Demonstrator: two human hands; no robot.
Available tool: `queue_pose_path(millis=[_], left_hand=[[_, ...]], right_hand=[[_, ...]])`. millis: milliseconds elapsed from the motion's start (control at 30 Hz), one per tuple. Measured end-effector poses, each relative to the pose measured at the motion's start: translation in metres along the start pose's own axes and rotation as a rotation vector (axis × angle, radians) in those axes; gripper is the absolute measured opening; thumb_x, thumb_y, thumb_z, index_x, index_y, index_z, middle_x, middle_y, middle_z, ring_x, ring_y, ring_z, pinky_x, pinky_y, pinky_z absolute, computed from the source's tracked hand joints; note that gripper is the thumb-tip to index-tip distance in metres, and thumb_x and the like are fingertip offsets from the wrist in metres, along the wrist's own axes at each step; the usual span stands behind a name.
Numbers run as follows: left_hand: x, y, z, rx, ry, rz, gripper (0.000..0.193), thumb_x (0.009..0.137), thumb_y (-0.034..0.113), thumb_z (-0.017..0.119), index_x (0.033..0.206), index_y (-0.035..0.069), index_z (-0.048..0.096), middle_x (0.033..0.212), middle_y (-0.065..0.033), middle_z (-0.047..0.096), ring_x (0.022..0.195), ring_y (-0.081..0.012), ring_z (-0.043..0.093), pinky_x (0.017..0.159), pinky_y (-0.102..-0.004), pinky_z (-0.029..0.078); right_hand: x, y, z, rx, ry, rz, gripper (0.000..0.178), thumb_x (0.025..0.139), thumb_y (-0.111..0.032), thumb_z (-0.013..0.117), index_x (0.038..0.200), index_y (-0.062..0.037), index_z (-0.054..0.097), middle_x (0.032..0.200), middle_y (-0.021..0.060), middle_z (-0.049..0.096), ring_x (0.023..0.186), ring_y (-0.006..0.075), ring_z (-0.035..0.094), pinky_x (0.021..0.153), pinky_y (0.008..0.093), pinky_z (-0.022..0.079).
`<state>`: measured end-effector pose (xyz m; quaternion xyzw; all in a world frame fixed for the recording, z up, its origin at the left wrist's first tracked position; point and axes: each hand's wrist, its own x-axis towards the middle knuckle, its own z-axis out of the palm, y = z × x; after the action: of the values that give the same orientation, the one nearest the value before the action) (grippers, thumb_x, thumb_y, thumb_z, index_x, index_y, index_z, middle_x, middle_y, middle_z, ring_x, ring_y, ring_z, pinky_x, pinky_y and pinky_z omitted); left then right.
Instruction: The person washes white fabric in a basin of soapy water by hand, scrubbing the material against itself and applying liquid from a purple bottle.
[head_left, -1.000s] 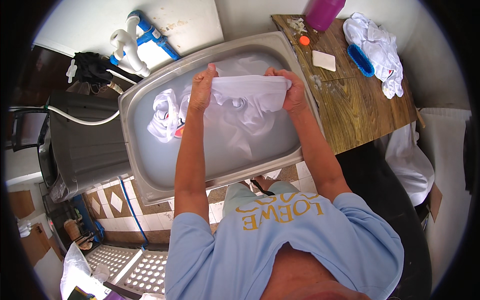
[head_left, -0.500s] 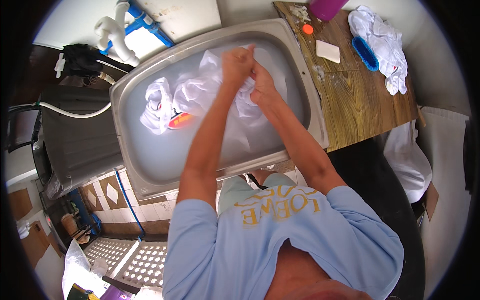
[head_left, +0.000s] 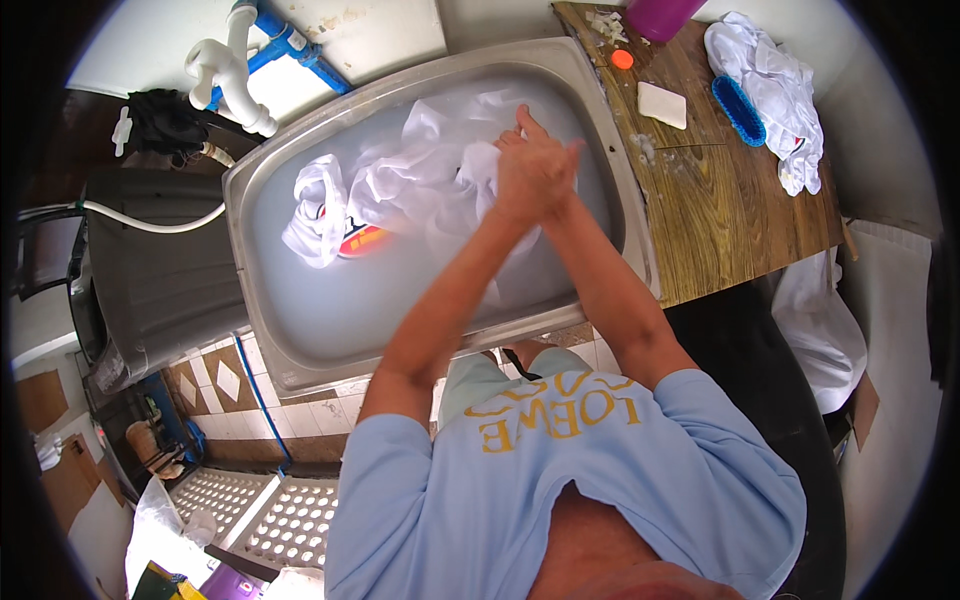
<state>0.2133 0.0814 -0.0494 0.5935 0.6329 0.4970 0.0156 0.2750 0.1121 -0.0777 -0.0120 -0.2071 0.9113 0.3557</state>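
From the head cam, the left hand [head_left: 528,178] is crossed over the right hand [head_left: 560,178] and blocks most of it. Fingers look bunched, but I can't tell how closed either grip is or whether it's got hold of the white cloth [head_left: 405,185] soaking right by them in the metal basin [head_left: 300,376]. On the wood-look surface [head_left: 710,225] to the right: soap bar [head_left: 662,105], orange cap [head_left: 622,60], blue brush [head_left: 738,110] against another white garment [head_left: 780,85]. Big yellow lettering on the blue shirt [head_left: 560,490]; red-orange print [head_left: 362,240] on the soaked cloth.
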Motion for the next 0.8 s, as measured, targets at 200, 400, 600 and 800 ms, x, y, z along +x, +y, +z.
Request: queue_pose_path(millis=[200, 400, 600, 800], left_hand=[[0.048, -0.065, -0.072, -0.327, -0.064, -0.559, 0.05, 0.085, 0.035, 0.063, 0.049, 0.003, 0.052, 0.053, 0.0006, 0.049, 0.048, -0.0072, 0.042, 0.044, -0.026, 0.032], [0.063, -0.035, -0.11, -1.056, -0.567, -0.562, 0.07, 0.092, 0.061, 0.029, 0.045, 0.009, 0.031, 0.049, 0.0026, 0.026, 0.052, -0.0112, 0.027, 0.052, -0.0246, 0.024], [0.033, -0.07, -0.108, -0.829, -0.457, -0.723, 0.063, 0.094, 0.056, 0.032, 0.05, 0.01, 0.032, 0.055, 0.0007, 0.033, 0.056, -0.0113, 0.032, 0.052, -0.0275, 0.028], [0.012, 0.021, -0.047, -0.94, 0.063, -0.442, 0.046, 0.093, 0.041, 0.047, 0.071, 0.003, 0.058, 0.072, -0.004, 0.058, 0.065, -0.0133, 0.054, 0.068, -0.0256, 0.043]], right_hand=[[0.01, -0.019, 0.028, -0.378, 0.303, 0.356, 0.026, 0.08, -0.032, 0.068, 0.084, -0.0116, 0.052, 0.075, -0.0018, 0.05, 0.067, 0.0077, 0.049, 0.059, 0.024, 0.039], [-0.004, -0.087, 0.054, -0.914, 0.006, 0.446, 0.019, 0.078, -0.021, 0.064, 0.071, -0.0075, 0.053, 0.079, -0.001, 0.051, 0.072, 0.0084, 0.05, 0.066, 0.0242, 0.041], [-0.004, -0.079, 0.024, 0.003, -0.179, 0.128, 0.01, 0.076, -0.011, 0.059, 0.084, -0.0046, 0.061, 0.089, 0.0058, 0.059, 0.085, 0.0175, 0.057, 0.077, 0.0309, 0.045], [0.014, -0.021, 0.026, -0.246, 0.53, 0.228, 0.025, 0.083, -0.021, 0.056, 0.099, -0.0034, 0.06, 0.1, 0.0078, 0.062, 0.097, 0.0157, 0.059, 0.082, 0.026, 0.046]])
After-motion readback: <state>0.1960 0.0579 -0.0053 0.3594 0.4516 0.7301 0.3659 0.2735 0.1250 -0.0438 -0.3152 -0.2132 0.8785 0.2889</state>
